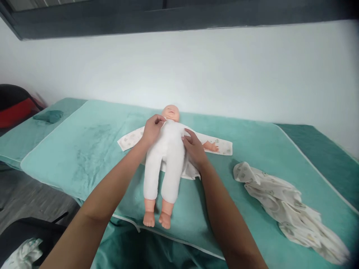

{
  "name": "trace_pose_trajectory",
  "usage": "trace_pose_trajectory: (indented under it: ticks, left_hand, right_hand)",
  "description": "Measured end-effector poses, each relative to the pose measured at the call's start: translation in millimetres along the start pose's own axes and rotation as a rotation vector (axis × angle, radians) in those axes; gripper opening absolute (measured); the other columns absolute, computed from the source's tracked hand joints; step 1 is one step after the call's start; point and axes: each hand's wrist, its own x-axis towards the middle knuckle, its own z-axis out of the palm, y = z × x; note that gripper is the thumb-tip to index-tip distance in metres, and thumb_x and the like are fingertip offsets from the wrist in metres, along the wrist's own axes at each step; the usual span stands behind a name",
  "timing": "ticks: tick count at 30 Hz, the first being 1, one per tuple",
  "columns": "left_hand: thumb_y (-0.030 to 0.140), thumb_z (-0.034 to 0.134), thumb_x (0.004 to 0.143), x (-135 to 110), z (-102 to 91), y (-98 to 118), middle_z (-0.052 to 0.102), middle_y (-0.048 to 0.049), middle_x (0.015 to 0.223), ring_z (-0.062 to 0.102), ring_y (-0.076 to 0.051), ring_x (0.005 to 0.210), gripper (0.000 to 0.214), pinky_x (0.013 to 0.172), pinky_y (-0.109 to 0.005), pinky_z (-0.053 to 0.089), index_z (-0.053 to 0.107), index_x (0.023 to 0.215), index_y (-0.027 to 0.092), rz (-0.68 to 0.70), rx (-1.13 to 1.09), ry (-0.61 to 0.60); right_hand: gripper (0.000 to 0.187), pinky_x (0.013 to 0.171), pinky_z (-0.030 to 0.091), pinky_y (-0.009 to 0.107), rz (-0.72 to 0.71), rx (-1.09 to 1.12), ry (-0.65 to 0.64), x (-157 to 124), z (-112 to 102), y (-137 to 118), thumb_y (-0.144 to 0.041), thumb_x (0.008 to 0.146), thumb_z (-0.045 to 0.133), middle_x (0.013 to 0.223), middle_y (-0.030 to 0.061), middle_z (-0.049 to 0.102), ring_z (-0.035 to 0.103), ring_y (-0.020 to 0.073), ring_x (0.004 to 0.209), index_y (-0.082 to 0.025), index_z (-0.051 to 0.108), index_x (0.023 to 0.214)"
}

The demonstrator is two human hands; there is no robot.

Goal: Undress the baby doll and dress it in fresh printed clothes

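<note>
A baby doll (pixel 169 149) lies on its back, with a white cloth body and legs, bare feet and a bare head. Under it a white printed baby shirt (pixel 132 139) is spread, its sleeves stretched out to both sides. One doll hand (pixel 211 146) shows at the right sleeve. Beside the doll's neck, my left hand (pixel 153 129) pinches the shirt's edge at the shoulder. My right hand (pixel 195 147) rests against the doll's other side near the armpit, thumb and fingers apart. Part of the shirt is hidden behind the doll and my hands.
Teal covers (pixel 92 149) lie over the bed along a white wall. A crumpled printed cloth garment (pixel 286 209) lies to the right. At lower left stands a black chair (pixel 30 231) with printed cloth (pixel 24 256) on it. A red and black chair (pixel 17 108) is at far left.
</note>
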Motion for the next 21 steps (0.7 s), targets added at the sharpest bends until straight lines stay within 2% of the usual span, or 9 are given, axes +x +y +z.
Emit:
trace_pose_trajectory:
  ticks: [3,6,7,9,12,14,17,19,21]
  left_hand:
    - [0.005,0.056,0.082,-6,6.9,27,0.073,-0.0038,0.090,0.066,-0.015,0.085,0.017,0.090,-0.033,0.051,0.066,0.079,0.018,0.017,0.040,-0.133]
    - [0.002,0.054,0.083,-25,7.9,48,0.076,-0.0074,0.100,0.070,-0.017,0.091,0.021,0.094,-0.035,0.052,0.069,0.084,0.018,0.011,0.058,-0.300]
    - [0.004,0.053,0.085,-34,5.1,52,0.076,-0.0081,0.106,0.071,-0.017,0.096,0.022,0.097,-0.036,0.052,0.070,0.087,0.018,0.037,0.062,-0.305]
    - [0.010,0.051,0.090,-52,-6.2,54,0.076,-0.0076,0.114,0.069,-0.018,0.109,0.023,0.102,-0.035,0.051,0.071,0.093,0.020,0.111,0.080,-0.204]
    - [0.021,0.052,0.094,-74,-32.8,38,0.072,-0.0060,0.126,0.063,-0.020,0.125,0.022,0.108,-0.036,0.049,0.069,0.108,0.022,0.117,0.133,0.038]
    - [0.032,0.059,0.093,-86,-50.8,20,0.068,-0.0071,0.135,0.060,-0.022,0.130,0.030,0.111,-0.037,0.047,0.066,0.121,0.023,-0.016,0.167,0.109]
    - [0.047,0.065,0.090,-100,-68.1,-6,0.069,-0.0102,0.132,0.064,-0.026,0.121,0.043,0.107,-0.040,0.048,0.066,0.124,0.020,-0.274,0.202,0.019]
    - [0.055,0.067,0.088,-108,-72.0,-17,0.072,-0.0098,0.122,0.066,-0.025,0.109,0.049,0.099,-0.039,0.050,0.069,0.121,0.019,-0.348,0.180,-0.066]
    - [0.062,0.066,0.086,-115,-72.0,-22,0.073,-0.0082,0.112,0.066,-0.023,0.099,0.053,0.089,-0.036,0.050,0.071,0.116,0.018,-0.392,0.122,-0.094]
  right_hand:
    - [0.070,0.103,0.054,0.044,-0.007,0.124,-0.081,3,3,10,-0.059,0.094,0.058,0.121,0.0044,0.074,0.069,0.0223,0.108,-0.029,0.044,0.155]
    - [0.076,0.114,0.048,0.047,-0.014,0.146,-0.145,5,4,16,-0.065,0.095,0.055,0.137,0.0064,0.068,0.063,0.0241,0.125,-0.029,0.037,0.160]
    - [0.077,0.118,0.044,0.048,-0.020,0.128,-0.148,5,4,18,-0.067,0.095,0.055,0.143,0.0066,0.064,0.060,0.0250,0.132,-0.030,0.036,0.160]
    - [0.078,0.125,0.037,0.048,-0.037,0.090,-0.138,5,4,20,-0.069,0.094,0.054,0.152,0.0060,0.058,0.052,0.0262,0.143,-0.032,0.037,0.161]
    - [0.079,0.127,0.035,0.049,-0.060,0.085,-0.132,5,5,20,-0.071,0.094,0.053,0.154,0.0061,0.056,0.050,0.0272,0.146,-0.032,0.037,0.161]
    - [0.080,0.128,0.034,0.049,-0.062,0.081,-0.119,5,5,19,-0.071,0.094,0.053,0.154,0.0072,0.056,0.051,0.0279,0.145,-0.031,0.038,0.161]
    - [0.079,0.128,0.032,0.051,-0.046,0.073,-0.105,5,6,16,-0.071,0.094,0.054,0.159,0.0085,0.051,0.049,0.0287,0.146,-0.029,0.039,0.160]
    - [0.080,0.128,0.032,0.051,-0.031,0.069,-0.105,4,5,14,-0.070,0.094,0.054,0.162,0.0092,0.048,0.046,0.0287,0.149,-0.028,0.038,0.160]
    - [0.080,0.129,0.030,0.050,-0.022,0.056,-0.103,3,5,13,-0.069,0.095,0.054,0.162,0.0102,0.048,0.045,0.0287,0.149,-0.027,0.038,0.160]
